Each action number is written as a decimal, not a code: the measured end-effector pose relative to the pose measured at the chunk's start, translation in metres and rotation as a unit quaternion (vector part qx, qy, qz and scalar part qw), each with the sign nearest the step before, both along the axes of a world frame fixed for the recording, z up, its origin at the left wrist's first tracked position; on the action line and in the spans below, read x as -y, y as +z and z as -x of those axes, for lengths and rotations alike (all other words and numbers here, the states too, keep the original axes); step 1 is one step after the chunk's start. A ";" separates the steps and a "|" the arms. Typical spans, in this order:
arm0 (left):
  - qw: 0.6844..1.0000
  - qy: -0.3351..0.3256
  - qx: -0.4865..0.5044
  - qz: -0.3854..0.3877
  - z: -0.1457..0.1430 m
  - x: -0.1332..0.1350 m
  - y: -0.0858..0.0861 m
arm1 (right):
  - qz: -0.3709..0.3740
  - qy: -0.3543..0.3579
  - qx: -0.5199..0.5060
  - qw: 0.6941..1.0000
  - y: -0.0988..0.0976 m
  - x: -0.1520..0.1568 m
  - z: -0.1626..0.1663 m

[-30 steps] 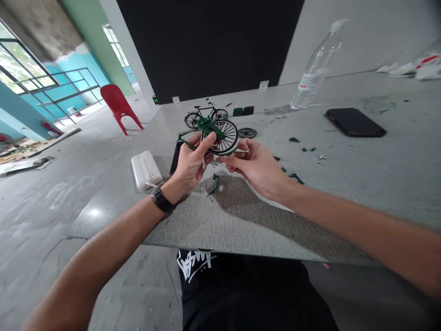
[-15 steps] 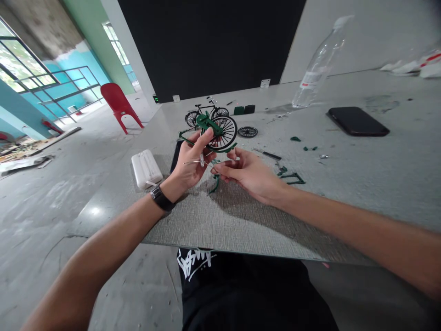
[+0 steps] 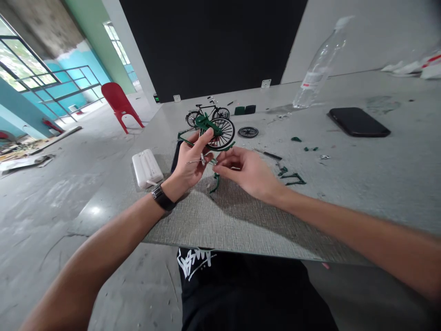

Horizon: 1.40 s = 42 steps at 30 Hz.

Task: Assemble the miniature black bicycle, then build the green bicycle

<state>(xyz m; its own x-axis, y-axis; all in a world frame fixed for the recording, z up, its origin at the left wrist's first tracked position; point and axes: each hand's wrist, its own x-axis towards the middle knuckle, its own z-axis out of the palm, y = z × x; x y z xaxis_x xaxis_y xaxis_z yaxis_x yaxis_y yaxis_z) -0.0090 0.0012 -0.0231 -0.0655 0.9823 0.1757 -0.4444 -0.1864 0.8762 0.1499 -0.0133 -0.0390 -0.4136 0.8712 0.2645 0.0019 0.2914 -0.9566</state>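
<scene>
My left hand (image 3: pixel 193 158) is closed around a partly built green model bicycle (image 3: pixel 215 131), its thumb on the green part beside the black spoked wheel. A thin silvery piece (image 3: pixel 202 159) with a rod sticks out near that palm. Beside it, my right hand (image 3: pixel 246 172) has thumb and fingers pinched close together; a small greenish piece shows at the fingertips, too small to name. On the table just below lies a curved green part (image 3: pixel 215 183). Behind the held model stands a black model bicycle (image 3: pixel 208 111).
A loose wheel (image 3: pixel 248 132), a small screwdriver (image 3: pixel 272 155) and a green frame part (image 3: pixel 292 178) lie to the right. Further right are a black phone (image 3: pixel 358 122) and a clear bottle (image 3: pixel 319 69). A white power bank (image 3: pixel 147 168) sits left, near the table edge.
The held model has shifted slightly left. My right hand's fingers have curled and moved a little at the silvery piece. The things on the table stay where they were.
</scene>
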 end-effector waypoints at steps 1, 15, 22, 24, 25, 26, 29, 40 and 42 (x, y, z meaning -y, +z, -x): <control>1.000 0.001 0.000 0.002 0.000 0.000 0.000 | -0.031 -0.003 0.019 0.999 0.001 0.001 -0.001; 1.000 -0.022 -0.006 -0.002 -0.004 0.002 0.000 | -0.275 -0.076 0.142 0.948 0.002 0.002 -0.002; 0.999 -0.022 -0.010 -0.032 -0.002 -0.004 -0.007 | -0.105 -0.061 0.065 0.990 -0.001 -0.002 -0.001; 0.998 -0.036 -0.004 -0.044 -0.003 -0.003 -0.007 | -0.093 -0.062 0.061 0.992 -0.003 -0.005 -0.002; 0.998 -0.044 -0.001 -0.049 -0.003 -0.003 -0.007 | -0.089 -0.064 0.062 0.992 -0.004 -0.006 -0.002; 0.997 -0.051 0.002 -0.053 -0.003 -0.002 -0.006 | -0.088 -0.068 0.063 0.992 -0.005 -0.007 -0.002; 0.996 -0.064 0.004 -0.056 -0.005 0.000 -0.003 | -0.085 -0.071 0.048 0.993 -0.007 -0.009 -0.002; 0.995 -0.079 -0.020 -0.053 -0.005 0.003 -0.004 | -0.089 -0.048 0.010 0.995 -0.001 -0.005 0.000; 0.996 -0.075 -0.024 -0.042 -0.004 0.003 -0.004 | -0.080 -0.032 0.001 0.996 -0.001 -0.005 0.001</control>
